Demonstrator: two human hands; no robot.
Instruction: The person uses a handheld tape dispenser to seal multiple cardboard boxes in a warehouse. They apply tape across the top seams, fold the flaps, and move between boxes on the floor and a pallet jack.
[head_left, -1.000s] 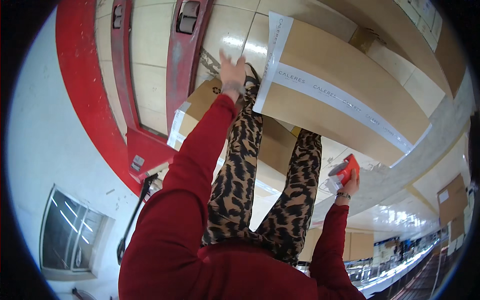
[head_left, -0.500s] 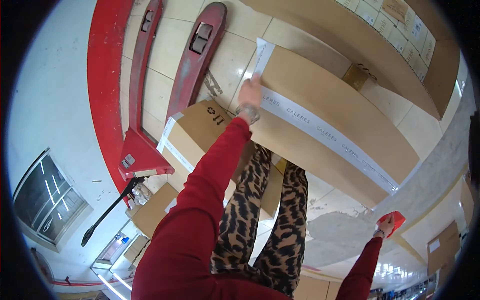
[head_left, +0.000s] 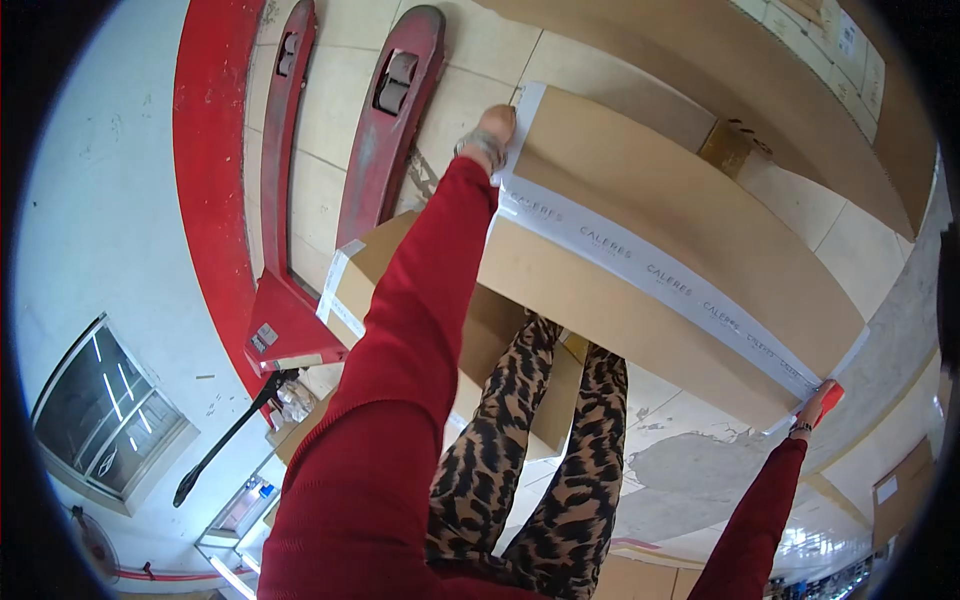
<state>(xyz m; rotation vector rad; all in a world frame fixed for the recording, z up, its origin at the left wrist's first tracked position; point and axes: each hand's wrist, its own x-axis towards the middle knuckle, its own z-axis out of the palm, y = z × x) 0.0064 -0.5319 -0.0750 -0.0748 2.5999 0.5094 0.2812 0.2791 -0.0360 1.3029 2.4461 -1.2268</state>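
A long brown cardboard box lies in front of my legs, with white printed tape running along its top seam and down its ends. At the far left end, my left hand grips the box's edge, its fingertips partly hidden. My right hand is at the opposite end, beside the tape's lower end. It is closed around a small red object whose exact kind does not show clearly.
A red pallet jack with two forks stands at left on the tiled floor. A smaller taped carton sits beneath my left arm. A large open carton holding several light boxes stands at the far right.
My left hand has shifted from the box top to its left end edge. My right hand has moved up with the red object, from apart to against the box's right end.
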